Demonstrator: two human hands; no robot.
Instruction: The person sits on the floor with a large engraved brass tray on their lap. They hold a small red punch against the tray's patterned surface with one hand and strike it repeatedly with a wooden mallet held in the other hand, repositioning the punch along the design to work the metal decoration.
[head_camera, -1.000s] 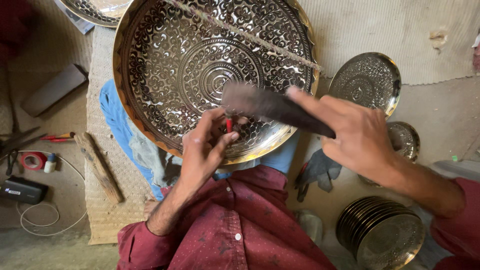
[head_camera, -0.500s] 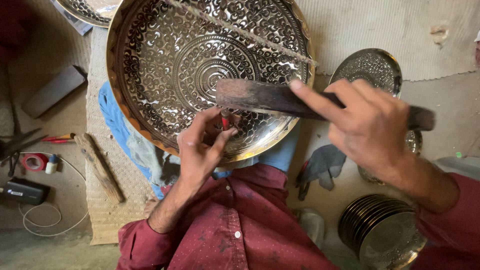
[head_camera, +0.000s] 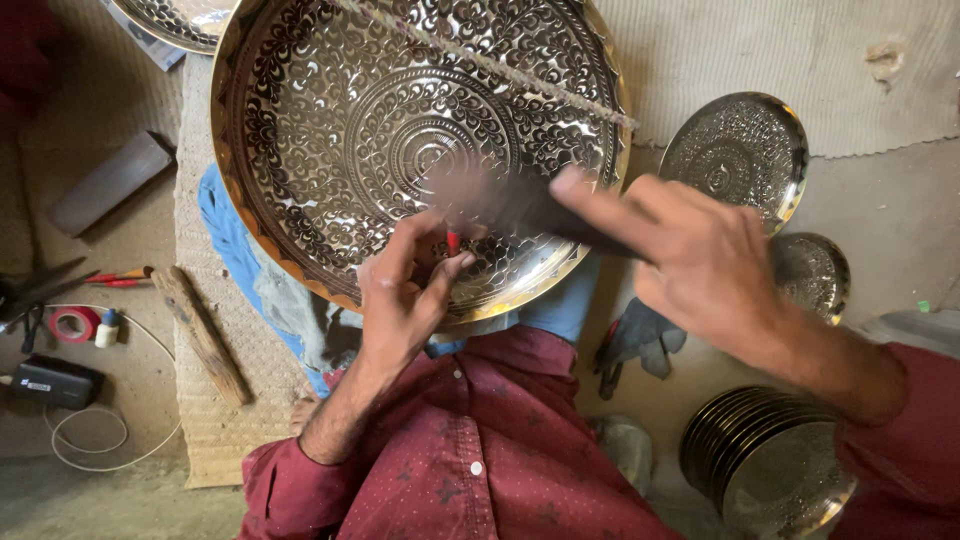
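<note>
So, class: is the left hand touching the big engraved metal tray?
Touching. The head view shows the left hand resting on the tray, its fingers pinching a small red-tipped tool against the engraved surface, with no gap visible.

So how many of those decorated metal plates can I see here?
5, plus a stack: the big plate under the left hand and right hand, one at the top-left edge, two at right, and a stack hiding an unclear number.

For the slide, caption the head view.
Left hand pinches a small red tool on an engraved metal tray; right hand swings a dark mallet.
</note>
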